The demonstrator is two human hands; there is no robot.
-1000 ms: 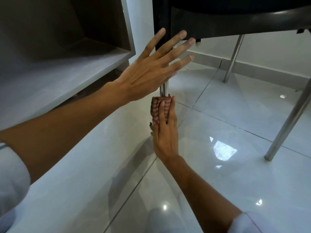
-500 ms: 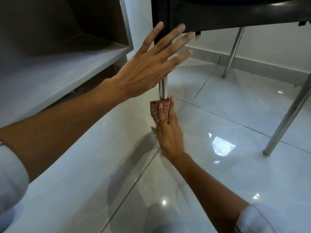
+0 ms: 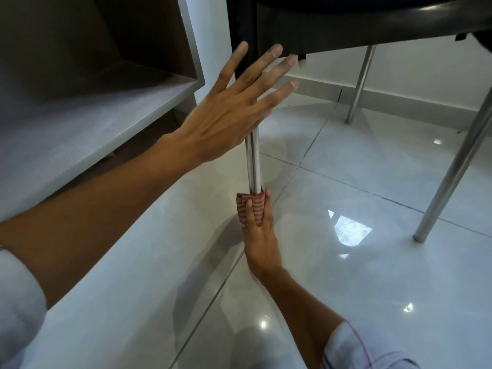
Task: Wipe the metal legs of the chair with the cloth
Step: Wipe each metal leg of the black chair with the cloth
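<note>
Striped cloth [image 3: 251, 209] round shiny tubular leg [image 3: 253, 161], right hand [image 3: 259, 235] gripping

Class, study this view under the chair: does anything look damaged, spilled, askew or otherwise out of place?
Nothing stands out. The right hand wraps the red striped cloth around the shiny metal chair leg; the left hand is open in front of the leg. The glossy white tile floor shows only light reflections, no spill.
</note>
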